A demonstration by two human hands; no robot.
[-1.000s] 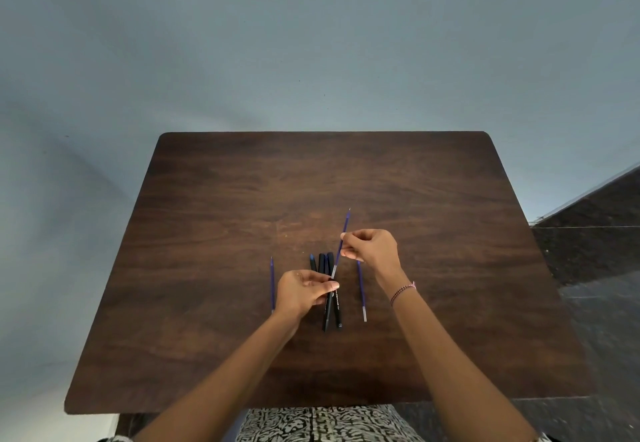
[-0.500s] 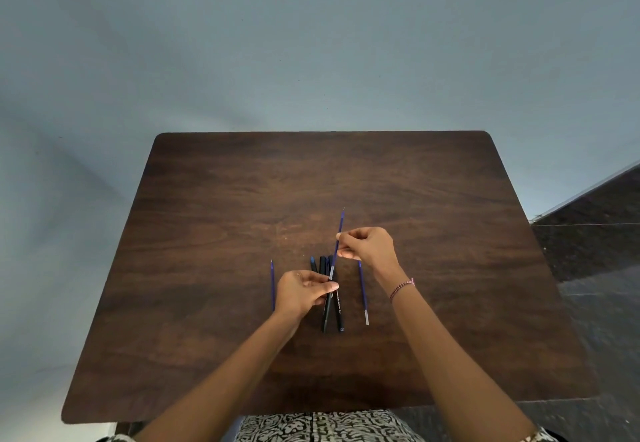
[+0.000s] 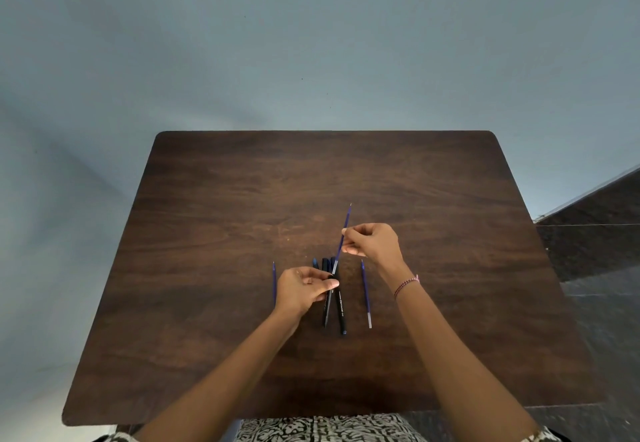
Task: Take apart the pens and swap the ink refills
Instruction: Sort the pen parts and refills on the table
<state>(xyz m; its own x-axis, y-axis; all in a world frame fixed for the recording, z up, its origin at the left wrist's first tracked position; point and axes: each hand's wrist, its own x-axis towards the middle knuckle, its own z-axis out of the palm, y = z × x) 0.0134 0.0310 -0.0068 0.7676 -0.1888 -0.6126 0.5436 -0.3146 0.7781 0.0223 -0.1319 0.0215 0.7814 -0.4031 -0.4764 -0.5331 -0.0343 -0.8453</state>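
Note:
My right hand (image 3: 372, 241) pinches a thin blue ink refill (image 3: 346, 223), tip pointing away and up. Its lower clear end meets the top of a black pen barrel (image 3: 327, 306) gripped by my left hand (image 3: 303, 287). A second black barrel with white lettering (image 3: 340, 310) lies beside it on the table. Dark pen caps (image 3: 323, 263) lie just beyond my left fingers. One loose blue refill (image 3: 366, 294) rests to the right, another blue refill (image 3: 274, 277) lies left of my left hand, partly hidden by it.
All parts sit near the middle of a dark wooden table (image 3: 242, 199) that stands against a pale blue wall. A dark tiled floor (image 3: 595, 251) shows at the right. Patterned fabric (image 3: 322, 429) shows at the table's near edge.
My right hand has shifted slightly with the refill, whose lower end now sits at the mouth of the barrel in my left hand. The left hand has barely moved.

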